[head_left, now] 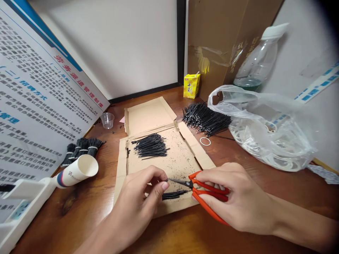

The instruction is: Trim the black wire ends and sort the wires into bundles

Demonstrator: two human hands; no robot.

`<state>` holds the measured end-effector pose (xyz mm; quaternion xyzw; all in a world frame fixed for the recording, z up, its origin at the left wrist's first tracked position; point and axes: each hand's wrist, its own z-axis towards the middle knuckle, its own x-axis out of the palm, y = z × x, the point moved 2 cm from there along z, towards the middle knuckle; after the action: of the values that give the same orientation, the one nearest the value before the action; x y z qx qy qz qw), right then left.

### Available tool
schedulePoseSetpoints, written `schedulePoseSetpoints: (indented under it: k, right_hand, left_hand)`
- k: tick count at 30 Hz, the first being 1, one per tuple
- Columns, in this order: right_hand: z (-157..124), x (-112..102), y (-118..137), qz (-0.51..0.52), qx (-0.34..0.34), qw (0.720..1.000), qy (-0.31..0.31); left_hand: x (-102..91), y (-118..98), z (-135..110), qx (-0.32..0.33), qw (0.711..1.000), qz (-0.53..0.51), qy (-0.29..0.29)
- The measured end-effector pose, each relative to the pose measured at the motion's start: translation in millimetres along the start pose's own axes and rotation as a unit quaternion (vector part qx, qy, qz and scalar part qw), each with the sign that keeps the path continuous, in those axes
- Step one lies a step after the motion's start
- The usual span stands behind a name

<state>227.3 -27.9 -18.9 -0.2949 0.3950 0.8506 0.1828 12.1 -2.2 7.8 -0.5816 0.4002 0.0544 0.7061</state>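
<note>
Left hand (144, 195) pinches a small bunch of black wires (173, 194) above the cardboard (182, 158); right hand (238, 199) squeezes the red snips (205, 194), blades at the wire tips.

Matt cardboard tray (148, 116), glossy wooden table (238, 155) — crinkled clear plastic bag (270, 130).
</note>
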Motion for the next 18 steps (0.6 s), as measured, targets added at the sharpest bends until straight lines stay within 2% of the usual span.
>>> schedulePoseSetpoints:
  k: [18]
  right_hand:
    - [0.2, -0.3, 0.4, 0.006, 0.0, 1.0, 0.023]
  left_hand:
    - [1.9, -2.1, -0.4, -0.005, 1.0, 0.0, 0.002]
